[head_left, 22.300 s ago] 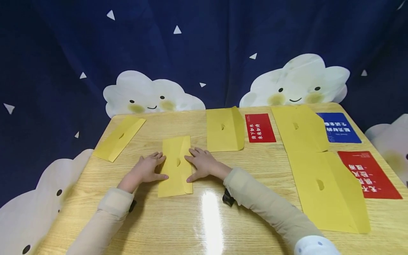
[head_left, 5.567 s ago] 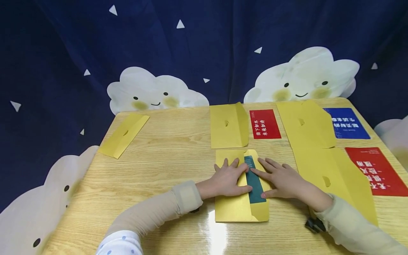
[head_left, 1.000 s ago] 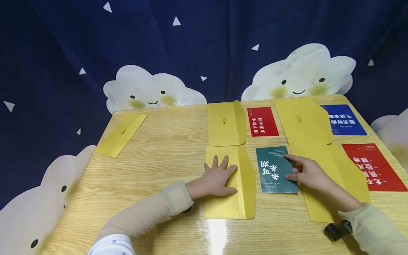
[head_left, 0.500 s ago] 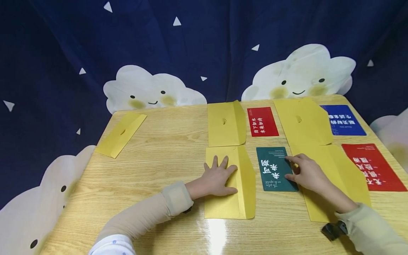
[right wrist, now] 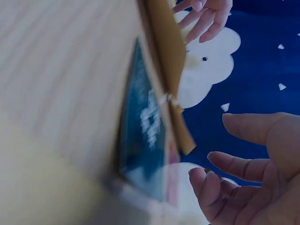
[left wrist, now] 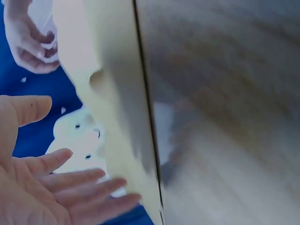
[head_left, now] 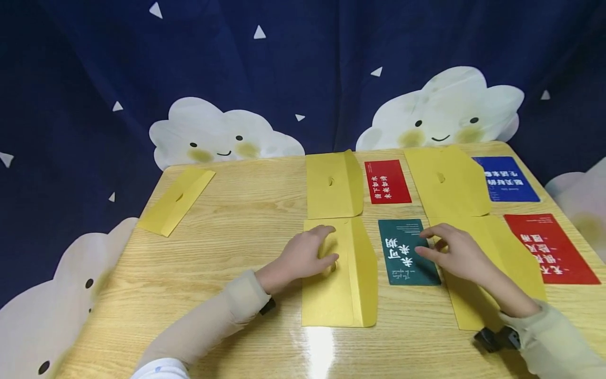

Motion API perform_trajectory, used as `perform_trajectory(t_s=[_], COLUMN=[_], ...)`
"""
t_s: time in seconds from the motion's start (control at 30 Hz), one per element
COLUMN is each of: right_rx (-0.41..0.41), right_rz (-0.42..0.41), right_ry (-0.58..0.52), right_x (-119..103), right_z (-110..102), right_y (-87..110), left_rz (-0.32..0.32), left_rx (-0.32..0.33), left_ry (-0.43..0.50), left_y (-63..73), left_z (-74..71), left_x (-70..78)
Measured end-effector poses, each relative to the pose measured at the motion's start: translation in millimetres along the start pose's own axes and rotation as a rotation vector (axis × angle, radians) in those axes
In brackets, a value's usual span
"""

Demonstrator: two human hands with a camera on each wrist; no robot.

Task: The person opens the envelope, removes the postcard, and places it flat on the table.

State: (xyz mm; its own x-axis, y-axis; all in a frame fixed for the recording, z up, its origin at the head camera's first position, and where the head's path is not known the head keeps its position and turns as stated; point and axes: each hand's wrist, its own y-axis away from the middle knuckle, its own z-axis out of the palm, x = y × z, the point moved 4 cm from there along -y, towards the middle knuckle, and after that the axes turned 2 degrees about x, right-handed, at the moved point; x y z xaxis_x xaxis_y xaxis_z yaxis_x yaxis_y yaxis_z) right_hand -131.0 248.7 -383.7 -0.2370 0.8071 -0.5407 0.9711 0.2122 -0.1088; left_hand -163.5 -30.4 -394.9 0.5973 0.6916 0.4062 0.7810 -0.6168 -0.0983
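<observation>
My left hand [head_left: 299,258] hovers over a yellow envelope [head_left: 326,308] whose flap is unfolded to the right; in the left wrist view its fingers [left wrist: 77,180] are loosely extended and hold nothing. To the right of that envelope a green card [head_left: 400,271] with white writing lies flat on the table. Just above the card's right edge is my right hand [head_left: 459,256], thumb and index finger apart. The right wrist view shows a gap between those fingers [right wrist: 248,126] and the green card [right wrist: 145,136].
More unfolded yellow envelopes [head_left: 329,197] [head_left: 437,195] [head_left: 513,268] lie at the back and right. Red cards [head_left: 388,181] [head_left: 558,250] and a blue card [head_left: 508,179] are beside them. At the far left rests a folded envelope [head_left: 177,202] on the wooden table [head_left: 227,221].
Since the earlier frames the green card has come out of the envelope onto the table. In the last half second my left hand has lifted off the envelope and my right has released the card.
</observation>
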Motion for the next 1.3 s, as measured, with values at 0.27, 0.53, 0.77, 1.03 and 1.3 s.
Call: perform_trajectory(t_s=[0.27, 0.53, 0.77, 1.03, 1.3], right_rx=[0.02, 0.004, -0.03, -0.102, -0.234], right_rz=[-0.085, -0.156, -0.21, -0.252, -0.298], right_ry=[-0.048, -0.087, -0.153, -0.285, -0.352], right_x=[-31.7, -60.2, -82.7, -109.2, -141.5], right_z=[-2.6, 2.7, 9.2, 25.7, 47.7], right_y=[-5.4, -14.1, -27.2, -55.7, -85.9], left_rz=[-0.052, 0.002, -0.012, -0.109, -0.235], left_rx=[0.162, 0.288, 0.27, 0.228, 0.046], left_ry=[0.122, 0.179, 0.212, 0.288, 0.265], left_y=[14.7, 31.2, 38.6, 49.1, 63.2], left_z=[-28.8, -50.7, -65.6, -89.9, -106.9], left_x=[-12.4, -20.9, -34.3, -60.7, -98.5])
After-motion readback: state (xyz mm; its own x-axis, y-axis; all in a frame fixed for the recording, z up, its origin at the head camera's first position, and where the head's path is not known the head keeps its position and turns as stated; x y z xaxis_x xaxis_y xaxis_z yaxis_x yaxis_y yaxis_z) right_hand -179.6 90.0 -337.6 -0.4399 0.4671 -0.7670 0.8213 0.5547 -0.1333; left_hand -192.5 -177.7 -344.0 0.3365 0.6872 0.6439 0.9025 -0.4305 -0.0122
